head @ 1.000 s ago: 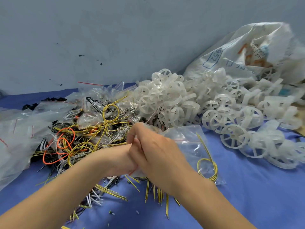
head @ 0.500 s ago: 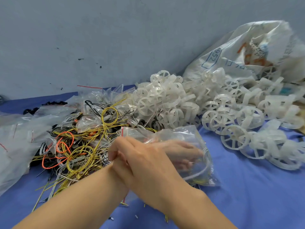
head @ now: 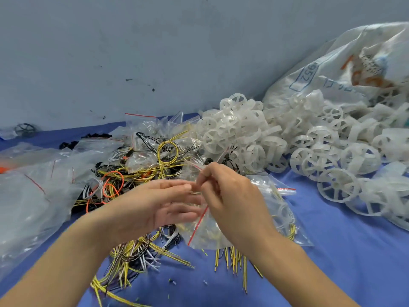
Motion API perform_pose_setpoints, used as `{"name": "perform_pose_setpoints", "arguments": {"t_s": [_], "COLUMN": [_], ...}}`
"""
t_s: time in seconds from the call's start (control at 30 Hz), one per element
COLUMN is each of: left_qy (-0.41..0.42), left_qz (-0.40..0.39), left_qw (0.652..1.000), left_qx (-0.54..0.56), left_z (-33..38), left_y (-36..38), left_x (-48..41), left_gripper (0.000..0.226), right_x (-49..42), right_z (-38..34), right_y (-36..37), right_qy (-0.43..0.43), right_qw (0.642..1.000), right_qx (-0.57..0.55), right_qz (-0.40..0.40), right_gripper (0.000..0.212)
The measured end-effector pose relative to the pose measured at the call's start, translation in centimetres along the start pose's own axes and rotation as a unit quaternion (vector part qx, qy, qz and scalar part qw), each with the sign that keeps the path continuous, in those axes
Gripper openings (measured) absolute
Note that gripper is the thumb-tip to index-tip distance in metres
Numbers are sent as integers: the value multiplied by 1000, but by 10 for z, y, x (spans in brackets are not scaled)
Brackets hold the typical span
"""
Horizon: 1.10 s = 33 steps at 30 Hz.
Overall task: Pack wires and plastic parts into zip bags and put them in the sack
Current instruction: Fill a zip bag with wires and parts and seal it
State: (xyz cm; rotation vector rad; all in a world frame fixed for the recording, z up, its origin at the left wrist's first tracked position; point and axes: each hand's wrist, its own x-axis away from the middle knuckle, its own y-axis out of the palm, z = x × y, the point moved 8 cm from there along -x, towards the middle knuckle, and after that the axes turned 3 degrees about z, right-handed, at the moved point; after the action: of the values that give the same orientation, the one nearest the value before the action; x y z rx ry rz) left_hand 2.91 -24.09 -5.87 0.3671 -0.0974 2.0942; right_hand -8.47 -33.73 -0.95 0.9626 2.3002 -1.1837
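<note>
A: Start at the fingers [head: 204, 176] of the right hand [head: 234, 196]: they're curled in tight, pinching the top edge of the zip bag [head: 276, 220], just above its red seal strip [head: 199, 224].

B: And the left hand [head: 150, 204]?

A: Its fingers [head: 177, 186] lie almost straight and relaxed. The tips touch that same bag mouth and meet the right fingertips, but I see no grip there.

B: What's in the bag?

A: Yellow-striped wire, coiled, showing through the clear plastic. The bag's lower end rests on the blue desk [head: 354, 251], and its mouth is lifted between the hands.

B: What's around it?

A: Just in front of the zip bag, loose wire ends [head: 232, 260] poke out from under it. Left of the bag and behind it sits the big tangle of wires [head: 159, 167], with yellow, black, white and orange loops. Further left of the bag there's a heap of clear bags [head: 33, 196] with red strips.

B: And the plastic parts?

A: Behind and to the right of the zip bag. White spoked plastic parts [head: 321, 160] are heaped right up to the mouth of the sack [head: 332, 69], which is well behind the bag on that side.

B: Any writing?

A: On the sack there's "952" inside a blue box [head: 306, 77]. The orange and blue print beside it is too crumpled to read.
</note>
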Motion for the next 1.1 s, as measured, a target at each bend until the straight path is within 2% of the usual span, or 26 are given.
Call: {"name": "perform_pose_setpoints", "arguments": {"t_s": [0.07,0.1,0.17,0.2,0.3,0.43,0.57,0.73,0.8,0.87,0.93,1.0,1.1], "left_qy": [30,46,62,59,17,-7,-29,-140,-129,-94,-72,-64,-17], "left_qz": [52,106,215,235,196,118,132,121,130,142,139,141,174], "left_qw": [998,993,967,957,941,894,838,773,742,713,717,735,753], "left_qx": [-14,-37,-120,-159,-277,-432,-528,-607,-645,-681,-680,-660,-635], "left_z": [11,17,23,22,4,-16,-25,-43,-41,-34,-33,-29,-7], "left_y": [-28,-49,-89,-100,-107,-98,-98,-100,-98,-93,-89,-91,-98], "left_x": [11,18,35,40,43,42,39,47,46,44,42,43,51], "left_gripper": [31,32,25,21,16,11,13,46,45,34,28,23,10], "right_x": [0,0,2,3,6,8,8,9,9,10,9,10,9], "right_z": [3,4,5,5,6,9,14,13,12,12,14,15,17], "right_y": [4,6,10,11,16,14,10,11,11,11,11,11,9], "right_qy": [2,2,-1,-3,-10,-4,5,-7,-11,-11,-6,-2,2], "right_qw": [1000,1000,999,999,998,997,997,996,995,996,996,996,996], "right_qx": [23,30,44,51,67,77,71,82,83,81,76,75,82], "right_qz": [1,1,1,-1,-1,24,40,43,44,43,41,41,44], "right_gripper": [13,14,13,13,14,14,22,19,16,16,18,19,19]}}
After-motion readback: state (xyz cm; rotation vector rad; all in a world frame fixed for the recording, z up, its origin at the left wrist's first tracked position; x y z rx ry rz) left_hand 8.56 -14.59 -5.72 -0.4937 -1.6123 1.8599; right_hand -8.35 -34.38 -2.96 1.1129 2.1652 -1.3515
